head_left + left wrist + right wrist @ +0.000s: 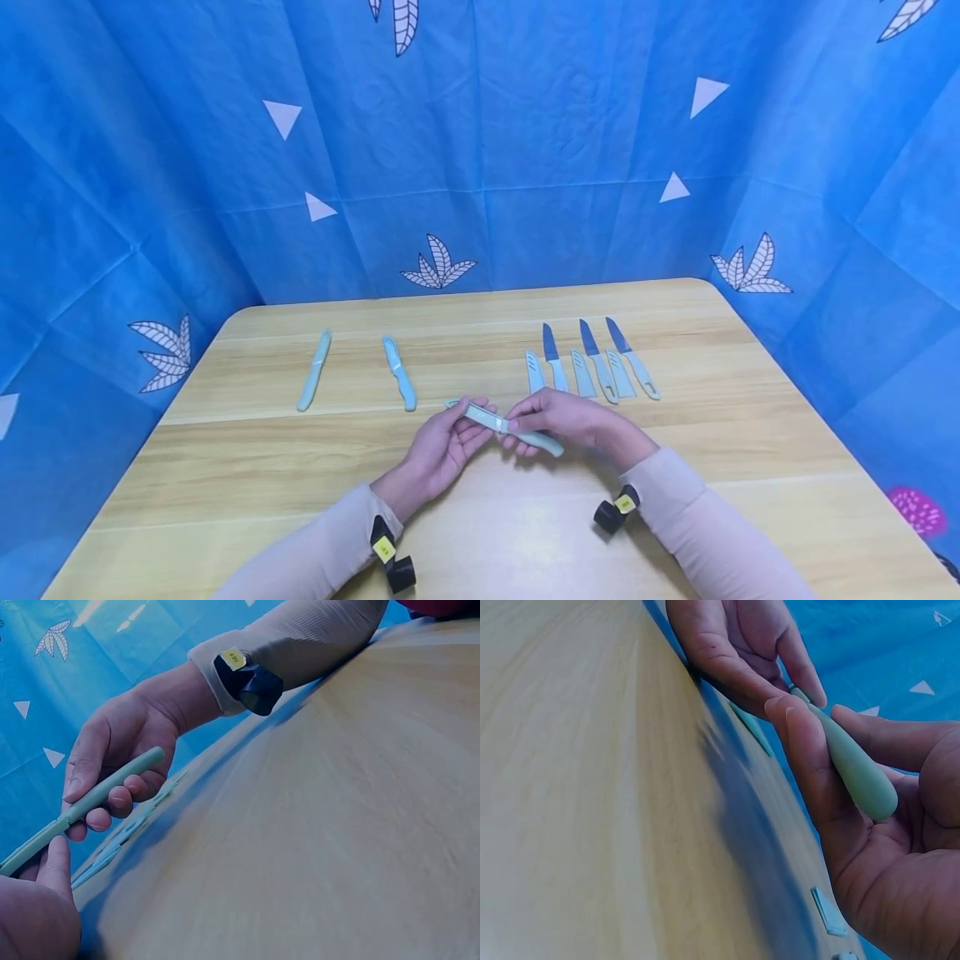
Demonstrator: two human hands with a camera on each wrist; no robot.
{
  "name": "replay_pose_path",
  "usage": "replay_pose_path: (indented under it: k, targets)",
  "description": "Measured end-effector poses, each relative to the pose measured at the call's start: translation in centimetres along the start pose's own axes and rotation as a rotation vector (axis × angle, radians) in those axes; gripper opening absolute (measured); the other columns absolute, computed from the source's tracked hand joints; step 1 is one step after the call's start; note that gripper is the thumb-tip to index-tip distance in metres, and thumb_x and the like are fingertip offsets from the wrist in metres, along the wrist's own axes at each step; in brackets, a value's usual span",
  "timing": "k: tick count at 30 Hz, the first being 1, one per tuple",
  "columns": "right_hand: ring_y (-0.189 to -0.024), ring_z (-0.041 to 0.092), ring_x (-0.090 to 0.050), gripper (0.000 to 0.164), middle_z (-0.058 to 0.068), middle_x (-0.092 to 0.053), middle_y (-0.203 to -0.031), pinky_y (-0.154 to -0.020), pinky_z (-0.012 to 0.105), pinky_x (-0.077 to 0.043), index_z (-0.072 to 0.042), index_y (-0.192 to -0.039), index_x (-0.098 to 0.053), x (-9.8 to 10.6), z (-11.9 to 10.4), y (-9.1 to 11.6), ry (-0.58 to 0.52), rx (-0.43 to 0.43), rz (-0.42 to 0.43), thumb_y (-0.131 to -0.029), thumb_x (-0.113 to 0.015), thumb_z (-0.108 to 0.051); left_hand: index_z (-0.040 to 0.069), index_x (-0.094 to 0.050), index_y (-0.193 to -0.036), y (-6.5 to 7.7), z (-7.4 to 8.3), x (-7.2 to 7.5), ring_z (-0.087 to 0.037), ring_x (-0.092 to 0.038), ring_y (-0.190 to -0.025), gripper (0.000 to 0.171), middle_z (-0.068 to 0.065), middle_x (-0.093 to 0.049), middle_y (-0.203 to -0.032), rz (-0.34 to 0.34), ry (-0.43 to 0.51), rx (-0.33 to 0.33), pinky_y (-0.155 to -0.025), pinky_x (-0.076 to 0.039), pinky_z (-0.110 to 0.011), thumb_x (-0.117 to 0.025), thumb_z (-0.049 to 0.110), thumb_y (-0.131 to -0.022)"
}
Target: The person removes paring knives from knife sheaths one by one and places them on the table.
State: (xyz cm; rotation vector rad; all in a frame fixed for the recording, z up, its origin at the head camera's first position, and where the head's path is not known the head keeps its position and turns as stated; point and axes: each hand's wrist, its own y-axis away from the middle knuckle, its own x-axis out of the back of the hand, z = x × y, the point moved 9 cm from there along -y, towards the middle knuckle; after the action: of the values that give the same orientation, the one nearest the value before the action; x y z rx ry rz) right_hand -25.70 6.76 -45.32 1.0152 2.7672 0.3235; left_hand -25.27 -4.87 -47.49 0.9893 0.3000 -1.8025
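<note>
Above the middle of the table, both hands hold a pale green knife [542, 442] with a sheath [485, 417] over its blade. The left hand [441, 448] grips the sheathed end, fingers beneath it. My right hand [564, 413] pinches the handle between thumb and fingers near the sheath's mouth. In the left wrist view the handle [120, 778] slants up across the right fingers. From the right wrist, the rounded butt of the handle [864, 784] shows over the right palm, while the sheath is mostly hidden behind the fingers.
Two sheathed knives [314, 372] [400, 372] lie apart on the table's left. Right of centre lie three bare knives [632, 358] with dark blades, alternating with three slotted sheaths [582, 373]. A blue patterned curtain [480, 150] hangs around the wooden table [247, 475].
</note>
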Motion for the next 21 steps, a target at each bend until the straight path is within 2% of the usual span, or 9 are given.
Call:
replay_pose_path:
  k: [7,21]
  targets:
    - [-0.079,0.033,-0.062,0.031,0.027,-0.060,-0.098,-0.076,0.045,-0.052,0.006,-0.110,-0.056,-0.22,0.22,0.01,-0.011,0.010,-0.016,-0.087,-0.055,-0.014,-0.006,-0.034,-0.127,0.15,-0.06,0.08,-0.033,-0.042,-0.117,0.044,-0.023,-0.049,-0.122,-0.020,-0.020,-0.024,-0.098,-0.039,-0.035,-0.042,0.024,-0.095]
    - [-0.081,0.035,-0.062,0.030,0.027,-0.060,-0.098,-0.077,0.048,-0.051,0.008,-0.110,-0.056,-0.24,-0.13,0.35,0.003,0.014,-0.023,-0.087,-0.055,-0.013,-0.007,-0.036,-0.125,0.07,-0.16,-0.12,-0.032,-0.047,-0.114,0.043,-0.024,-0.047,-0.122,-0.016,-0.033,-0.037,-0.097,-0.040,-0.035,-0.043,0.023,-0.094]
